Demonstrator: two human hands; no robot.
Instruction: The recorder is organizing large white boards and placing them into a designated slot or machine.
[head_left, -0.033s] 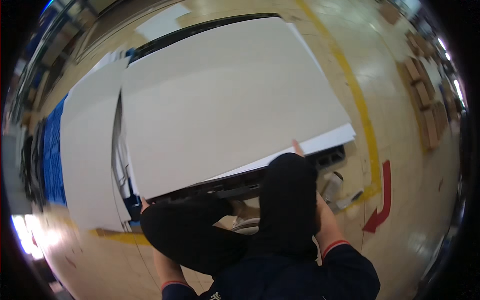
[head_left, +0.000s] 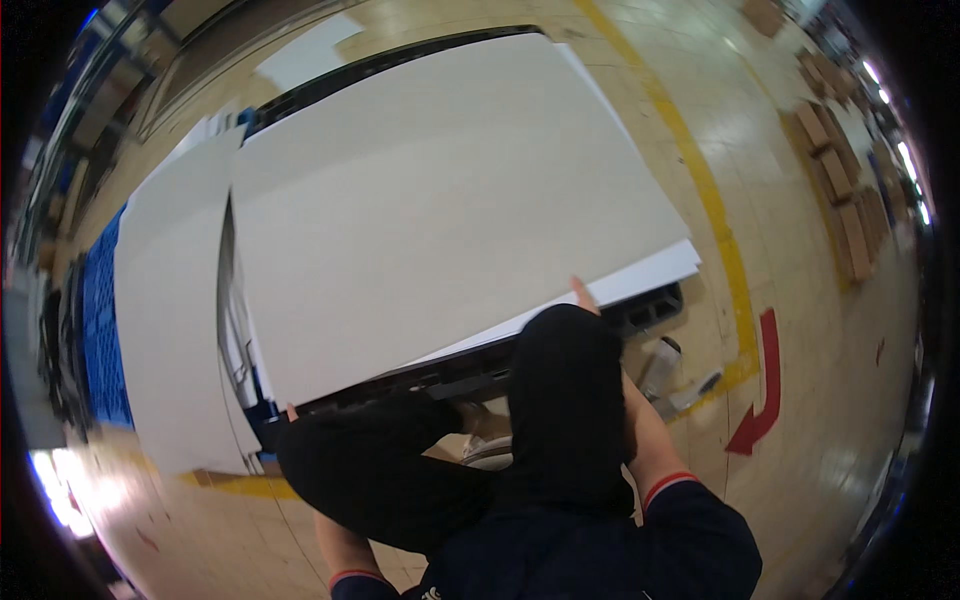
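Note:
A large light-grey board [head_left: 450, 210] lies over white sheets [head_left: 645, 276], which show along its near right edge. My right hand [head_left: 584, 296] is at that near edge, a digit stretched over the board's top; my raised knee hides the rest of the hand. At the near left corner of the board a fingertip of my left hand [head_left: 292, 412] shows, the other fingers hidden behind my other leg. Both hands appear closed on the board's edge. Beneath the stack is a dark pallet [head_left: 645, 310].
To the left, another grey board [head_left: 170, 300] lies over a blue pallet [head_left: 103, 320]. A loose white sheet [head_left: 308, 55] rests on the floor beyond. On the right are yellow floor tape [head_left: 715, 210], a red floor arrow [head_left: 767, 380], a clear plastic item [head_left: 660, 368] and cardboard boxes [head_left: 853, 240].
The whole view has shifted slightly, the boards and floor marks sitting a little further left. Both hands keep their places at the board's near edge.

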